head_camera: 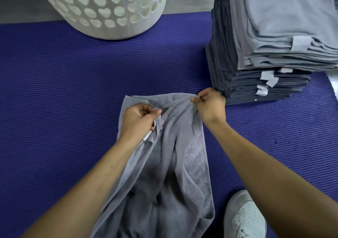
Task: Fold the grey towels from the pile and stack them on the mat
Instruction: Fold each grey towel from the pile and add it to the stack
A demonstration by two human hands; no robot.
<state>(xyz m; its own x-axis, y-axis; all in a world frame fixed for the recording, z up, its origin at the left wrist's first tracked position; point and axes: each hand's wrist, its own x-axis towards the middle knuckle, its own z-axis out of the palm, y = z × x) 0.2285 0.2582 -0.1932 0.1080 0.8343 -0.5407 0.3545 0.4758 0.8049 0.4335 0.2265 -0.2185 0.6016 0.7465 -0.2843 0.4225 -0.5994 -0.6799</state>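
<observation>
Towel [164, 164], soft, light and limp, sagged at lower centre of the frame over the mat [54, 91], its top edge pinched by left hand [139, 118] and right hand [208, 104]; corners looked the surest hold.

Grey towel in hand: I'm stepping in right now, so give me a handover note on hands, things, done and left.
Left hand pinches the grey towel near its white tag; right hand pinches its far right corner.
The towel hangs rumpled over the purple mat, unfolded.
Done: a tall stack of folded towels stands on the mat at right.
Left: fold this one, add it to the stack. The white basket hides its contents.
</observation>
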